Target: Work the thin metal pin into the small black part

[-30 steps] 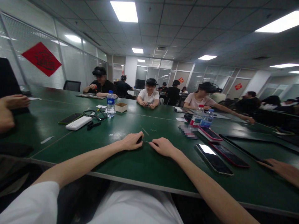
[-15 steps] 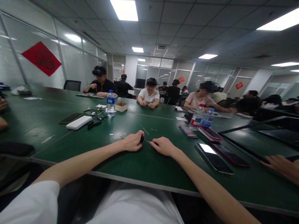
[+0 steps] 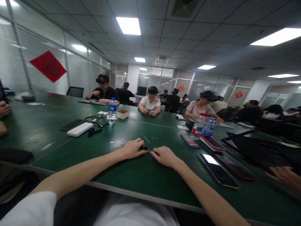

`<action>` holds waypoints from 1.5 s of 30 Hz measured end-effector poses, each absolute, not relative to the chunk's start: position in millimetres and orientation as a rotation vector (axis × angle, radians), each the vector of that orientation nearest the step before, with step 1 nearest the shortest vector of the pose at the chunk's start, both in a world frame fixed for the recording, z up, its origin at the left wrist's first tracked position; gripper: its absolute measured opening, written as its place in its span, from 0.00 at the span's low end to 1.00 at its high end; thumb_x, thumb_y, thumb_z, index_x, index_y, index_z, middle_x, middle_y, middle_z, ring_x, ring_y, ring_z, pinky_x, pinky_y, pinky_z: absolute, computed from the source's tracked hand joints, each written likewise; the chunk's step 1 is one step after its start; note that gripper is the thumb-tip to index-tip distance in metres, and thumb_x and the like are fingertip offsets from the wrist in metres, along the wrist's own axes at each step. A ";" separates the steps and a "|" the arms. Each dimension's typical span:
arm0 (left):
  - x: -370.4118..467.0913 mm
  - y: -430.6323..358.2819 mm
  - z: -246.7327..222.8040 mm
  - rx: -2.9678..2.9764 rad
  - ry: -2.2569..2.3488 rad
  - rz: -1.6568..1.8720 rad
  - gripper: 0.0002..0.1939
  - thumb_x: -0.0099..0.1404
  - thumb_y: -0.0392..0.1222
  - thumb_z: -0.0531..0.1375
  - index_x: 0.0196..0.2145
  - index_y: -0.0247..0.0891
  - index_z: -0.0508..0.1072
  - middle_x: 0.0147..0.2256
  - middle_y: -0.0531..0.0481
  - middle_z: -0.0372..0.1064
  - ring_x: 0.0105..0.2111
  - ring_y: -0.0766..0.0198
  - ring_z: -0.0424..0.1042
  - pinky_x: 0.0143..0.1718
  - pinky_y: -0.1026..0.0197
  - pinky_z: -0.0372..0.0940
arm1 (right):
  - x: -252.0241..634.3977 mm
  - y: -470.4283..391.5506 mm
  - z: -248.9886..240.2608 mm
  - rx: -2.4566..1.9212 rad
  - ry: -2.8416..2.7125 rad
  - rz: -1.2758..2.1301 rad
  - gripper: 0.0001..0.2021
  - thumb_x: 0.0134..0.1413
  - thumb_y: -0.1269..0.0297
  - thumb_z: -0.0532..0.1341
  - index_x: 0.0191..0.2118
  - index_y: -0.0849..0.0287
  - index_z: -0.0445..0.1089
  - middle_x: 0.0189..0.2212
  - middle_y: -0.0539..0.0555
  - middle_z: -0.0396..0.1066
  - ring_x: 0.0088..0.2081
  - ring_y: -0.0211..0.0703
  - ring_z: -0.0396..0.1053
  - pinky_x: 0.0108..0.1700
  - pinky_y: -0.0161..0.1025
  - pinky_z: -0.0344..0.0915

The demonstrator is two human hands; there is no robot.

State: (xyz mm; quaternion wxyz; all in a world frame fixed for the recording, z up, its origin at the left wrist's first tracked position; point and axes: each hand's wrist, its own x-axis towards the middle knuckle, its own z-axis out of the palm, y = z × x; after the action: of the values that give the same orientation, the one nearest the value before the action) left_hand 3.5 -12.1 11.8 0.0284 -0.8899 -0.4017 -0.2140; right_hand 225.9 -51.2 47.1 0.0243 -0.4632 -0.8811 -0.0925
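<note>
Over the green table (image 3: 131, 179), my left hand (image 3: 133, 148) pinches a small black object (image 3: 143, 148) between thumb and fingers. Just to its right, my right hand (image 3: 164, 156) is closed, with a thin, light-coloured tip (image 3: 149, 151) showing at its fingertips and pointing at the black object. Whether that tip touches the black object is too small to tell. The rest of the thin thing is hidden by my right fingers.
Phones (image 3: 218, 170) lie to the right, near bottles (image 3: 208, 126). At the left are a white power bank (image 3: 80, 129), black cables (image 3: 96, 121), a water bottle (image 3: 112, 111) and a small box (image 3: 122, 114). A neighbour's hand (image 3: 284, 177) is at the far right. People sit across the table.
The black object now shows more of its length, and my left fingers have opened out a little around it. The camera view has tilted up slightly. At the right, the neighbour's black frame has shifted.
</note>
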 end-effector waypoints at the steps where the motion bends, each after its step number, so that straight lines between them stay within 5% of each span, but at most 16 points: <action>1: 3.4 -11.5 10.9 -2.744 -1.229 -0.644 0.20 0.66 0.60 0.52 0.40 0.40 0.67 0.40 0.48 0.65 0.35 0.61 0.70 0.34 0.61 0.63 | 226.1 -51.3 47.3 -1.433 -2.722 -0.284 0.25 0.66 0.49 0.43 0.35 0.57 0.73 0.32 0.55 0.75 0.32 0.42 0.71 0.35 0.34 0.58; 11: 2.2 -2.4 3.7 -2.775 -1.172 -0.708 0.17 0.68 0.52 0.53 0.49 0.45 0.70 0.42 0.49 0.69 0.38 0.61 0.71 0.39 0.63 0.64 | 228.3 -49.8 47.2 -1.481 -2.673 -0.344 0.25 0.66 0.49 0.43 0.35 0.57 0.73 0.33 0.55 0.75 0.33 0.43 0.71 0.35 0.35 0.59; 37: -0.5 -5.3 4.9 -2.786 -1.140 -0.658 0.14 0.66 0.50 0.55 0.42 0.41 0.73 0.38 0.49 0.69 0.36 0.61 0.71 0.37 0.63 0.64 | 225.6 -51.8 48.9 -1.489 -2.675 -0.318 0.26 0.66 0.49 0.42 0.34 0.57 0.73 0.32 0.55 0.76 0.33 0.42 0.72 0.34 0.34 0.59; 45: -0.6 -9.9 9.0 -2.843 -1.054 -0.666 0.17 0.68 0.52 0.53 0.47 0.41 0.72 0.40 0.47 0.68 0.38 0.62 0.71 0.39 0.63 0.64 | 226.6 -51.6 48.0 -1.472 -2.690 -0.288 0.27 0.66 0.49 0.41 0.36 0.56 0.73 0.33 0.55 0.76 0.34 0.42 0.72 0.36 0.34 0.59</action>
State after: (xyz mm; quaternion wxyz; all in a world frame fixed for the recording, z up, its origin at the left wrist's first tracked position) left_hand -0.6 -9.9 9.0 0.0184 -0.9157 -0.3395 -0.2144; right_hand 226.6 -51.6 48.0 0.0307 -0.4777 -0.8730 -0.0933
